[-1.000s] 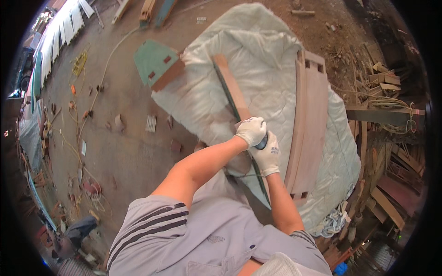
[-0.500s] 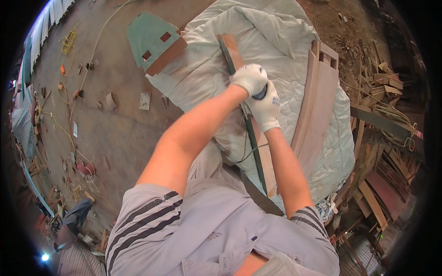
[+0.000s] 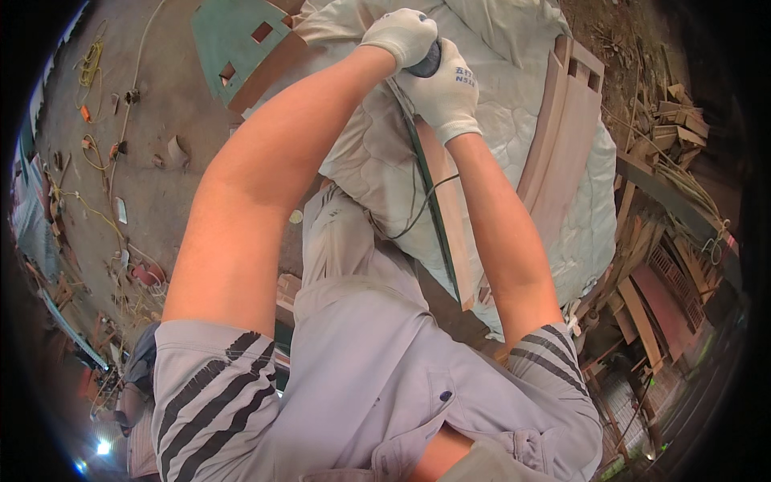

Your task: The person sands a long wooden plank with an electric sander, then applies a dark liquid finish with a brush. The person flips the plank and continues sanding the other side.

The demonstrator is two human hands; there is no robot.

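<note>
Both my hands wear white knit gloves and are closed around a dark, rounded corded power tool (image 3: 426, 61), mostly hidden by the gloves. My left hand (image 3: 403, 37) grips its far side. Against it, my right hand (image 3: 440, 95) wraps the near side. The tool is over the far part of a long wooden plank (image 3: 440, 173) with a dark green edge. From near the tool, a dark cord (image 3: 423, 206) loops beside the plank and across it. The plank rests on a pale quilted blanket (image 3: 369, 145).
A curved wooden piece (image 3: 558, 136) lies to the right on the blanket. At far left stands a green-faced wooden part (image 3: 245, 48) with square holes. Yellow cable (image 3: 90, 64) and scraps litter the left floor. Scrap wood (image 3: 679, 124) and a long beam (image 3: 671, 189) occupy the right.
Both hands have moved away from me with the tool, toward the plank's far end, and my arms reach farther. The whole view has shifted a little.
</note>
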